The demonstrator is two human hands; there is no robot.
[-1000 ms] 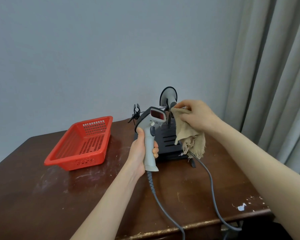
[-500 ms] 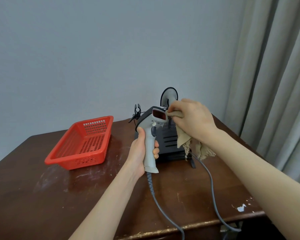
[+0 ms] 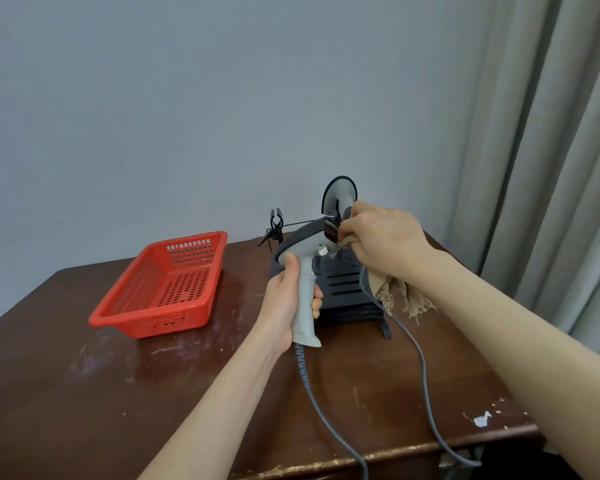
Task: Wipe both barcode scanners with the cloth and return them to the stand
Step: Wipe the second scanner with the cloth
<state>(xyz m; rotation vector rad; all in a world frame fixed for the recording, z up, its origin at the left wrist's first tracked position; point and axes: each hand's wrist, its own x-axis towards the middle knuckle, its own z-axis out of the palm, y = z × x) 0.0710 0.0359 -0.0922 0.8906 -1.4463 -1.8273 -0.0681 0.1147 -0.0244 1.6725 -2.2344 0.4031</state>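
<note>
Grips the first scanner by its handle in the left hand, fingers curled round it, upright above the surface just in front of the stand. Pinches the cloth against the red window with the right hand, fingers bunched on the fabric. Could snag the frayed hem on the stand, drag the cable, or knock the second scanner, just behind the knuckles, off its cradle.

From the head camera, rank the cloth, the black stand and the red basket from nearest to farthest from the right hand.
1. The cloth: gripped in the right hand, hanging below it.
2. The black stand: just below the hand.
3. The red basket: far off to the left.
</note>
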